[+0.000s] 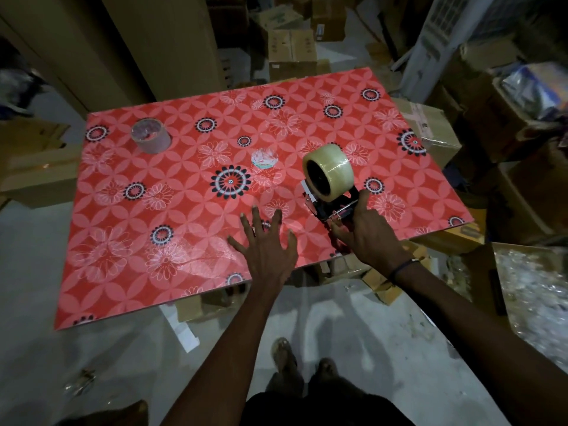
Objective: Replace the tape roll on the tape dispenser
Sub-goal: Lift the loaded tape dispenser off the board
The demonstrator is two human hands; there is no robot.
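Note:
A black tape dispenser (330,207) stands on the red flowered table top (184,216) at the front right, with a full clear tape roll (327,173) mounted on it. My right hand (365,238) grips the dispenser's handle end. My left hand (266,241) hovers over or rests flat on the table just left of the dispenser, fingers spread, holding nothing. A near-empty brown tape core (151,135) stands at the back left of the table. A small crumpled wad of clear tape (265,158) lies near the table's middle.
Cardboard boxes (292,53) crowd the floor behind and to the right of the table. A large upright cardboard sheet (147,44) stands at the back left. An open box of clear plastic scraps (534,290) sits at the right. My feet (301,367) are below the table's front edge.

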